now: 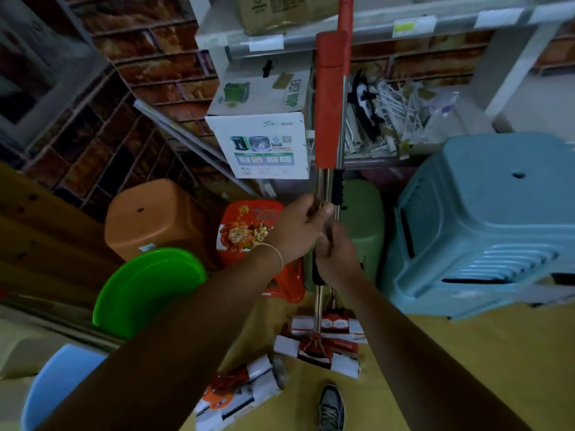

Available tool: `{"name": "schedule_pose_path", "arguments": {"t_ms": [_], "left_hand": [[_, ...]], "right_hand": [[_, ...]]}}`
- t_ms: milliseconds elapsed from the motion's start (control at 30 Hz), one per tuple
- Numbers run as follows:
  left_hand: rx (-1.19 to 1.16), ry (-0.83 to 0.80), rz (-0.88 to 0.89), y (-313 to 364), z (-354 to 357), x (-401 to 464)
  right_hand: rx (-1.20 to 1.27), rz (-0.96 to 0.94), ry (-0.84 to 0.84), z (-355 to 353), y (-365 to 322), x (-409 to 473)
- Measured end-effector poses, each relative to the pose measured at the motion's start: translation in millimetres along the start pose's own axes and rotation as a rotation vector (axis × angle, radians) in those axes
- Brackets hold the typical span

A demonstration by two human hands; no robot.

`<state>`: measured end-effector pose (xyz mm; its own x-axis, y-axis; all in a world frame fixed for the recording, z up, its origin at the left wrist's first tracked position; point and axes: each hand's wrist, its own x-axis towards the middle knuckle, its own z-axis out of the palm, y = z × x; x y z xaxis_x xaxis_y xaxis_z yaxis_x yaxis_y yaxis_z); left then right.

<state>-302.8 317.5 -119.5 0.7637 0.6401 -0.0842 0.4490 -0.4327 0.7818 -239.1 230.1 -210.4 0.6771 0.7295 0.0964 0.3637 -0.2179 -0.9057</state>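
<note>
My left grip (297,233) clenches the upright mop (324,185) just above my right grip (337,258), likewise clenched round it.

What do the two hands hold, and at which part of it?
Both hold a mop by its pole. The left hand grips the metal shaft below the red sleeve; the right hand grips just beneath it, around a black grip.

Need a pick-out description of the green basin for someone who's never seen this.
Start at the brick-pattern wall on the left; an orange stool sits at its foot. In front of the stool, left of the held mop, is the basin: round, bright green, unlike the boxy stool and the pale blue tub beside it.
</note>
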Motion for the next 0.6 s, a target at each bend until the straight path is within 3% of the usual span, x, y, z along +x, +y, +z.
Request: {"name": "schedule_pose_path", "arguments": {"t_ms": [300, 600], "left_hand": [[0.025, 0.103, 0.086, -14.4, -11.5, -106.4], [0.000, 0.067, 0.127, -36.0, -17.4, -217.5]], "right_hand": [[-0.123, -0.020, -0.093, 22.4, -26.3, -95.3], [-0.275, 0.199, -0.229, 44.5, -38.7, -197.7]]}}
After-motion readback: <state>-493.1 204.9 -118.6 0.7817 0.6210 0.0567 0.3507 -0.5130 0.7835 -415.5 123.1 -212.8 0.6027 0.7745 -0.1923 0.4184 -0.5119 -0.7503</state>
